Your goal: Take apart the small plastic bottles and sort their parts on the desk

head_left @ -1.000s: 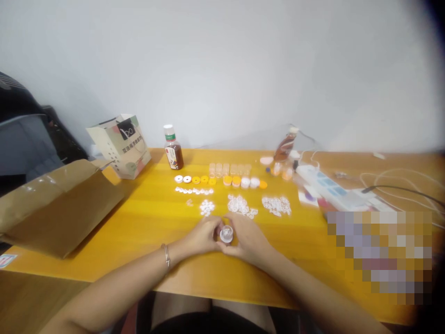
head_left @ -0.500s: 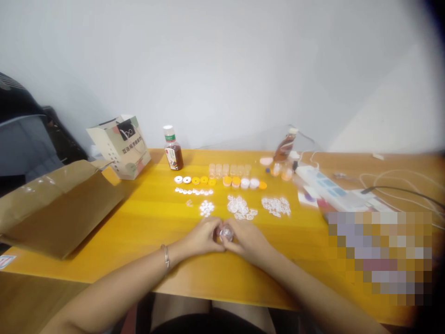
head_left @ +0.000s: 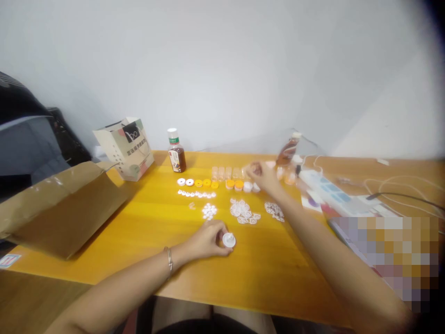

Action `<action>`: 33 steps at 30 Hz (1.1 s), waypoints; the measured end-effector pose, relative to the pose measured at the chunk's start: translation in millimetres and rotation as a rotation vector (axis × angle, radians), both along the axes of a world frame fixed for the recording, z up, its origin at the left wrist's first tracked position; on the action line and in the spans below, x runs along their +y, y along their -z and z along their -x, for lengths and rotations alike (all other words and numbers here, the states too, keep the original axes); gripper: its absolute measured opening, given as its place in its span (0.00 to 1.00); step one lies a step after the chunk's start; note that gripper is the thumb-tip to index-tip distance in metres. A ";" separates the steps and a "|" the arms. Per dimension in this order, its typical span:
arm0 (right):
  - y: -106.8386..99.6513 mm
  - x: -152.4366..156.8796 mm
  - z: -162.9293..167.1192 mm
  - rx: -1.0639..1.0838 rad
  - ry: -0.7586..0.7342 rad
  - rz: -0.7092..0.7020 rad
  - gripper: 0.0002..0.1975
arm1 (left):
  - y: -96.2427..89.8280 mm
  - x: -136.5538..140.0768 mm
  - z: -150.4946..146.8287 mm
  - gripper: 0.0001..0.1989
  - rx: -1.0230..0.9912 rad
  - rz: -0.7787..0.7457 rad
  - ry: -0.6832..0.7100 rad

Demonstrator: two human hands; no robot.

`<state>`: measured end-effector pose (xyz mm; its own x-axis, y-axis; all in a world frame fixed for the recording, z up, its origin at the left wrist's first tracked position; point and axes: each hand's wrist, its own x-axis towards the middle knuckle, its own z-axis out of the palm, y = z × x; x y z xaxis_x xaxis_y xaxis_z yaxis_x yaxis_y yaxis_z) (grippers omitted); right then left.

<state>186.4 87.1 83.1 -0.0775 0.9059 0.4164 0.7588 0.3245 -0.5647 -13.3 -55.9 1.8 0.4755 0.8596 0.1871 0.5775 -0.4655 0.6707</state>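
My left hand is closed around the edge of a white round cap with a small raised knob, low over the near middle of the table. At the right end of a row of clear plastic cups is my right hand, its blurred fingers curled on what looks like one of these cups. In front of that row stand orange lids and white lids. Further left are white rings and yellow rings. Nearer lie small white pieces and clear flat pieces.
A brown paper bag and a printed carton bag stand left. Two drink bottles, one upright and one tilted, are at the back. A power strip with cables lies right, beside a pixelated area.
My hands have parted. The right one has moved forward and right to the cup row; the left has stayed near the front. A white cap now shows where a clear piece was held.
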 end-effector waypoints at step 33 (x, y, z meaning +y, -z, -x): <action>38.7 -34.5 22.7 -0.022 -0.382 -0.021 0.08 | -1.9 -0.5 2.4 0.12 0.012 -0.016 0.013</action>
<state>163.7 52.6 44.3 -0.4173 0.8012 0.4288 0.5928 0.5977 -0.5398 -15.7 -56.4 3.7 0.4889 0.8502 0.1951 0.5794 -0.4837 0.6560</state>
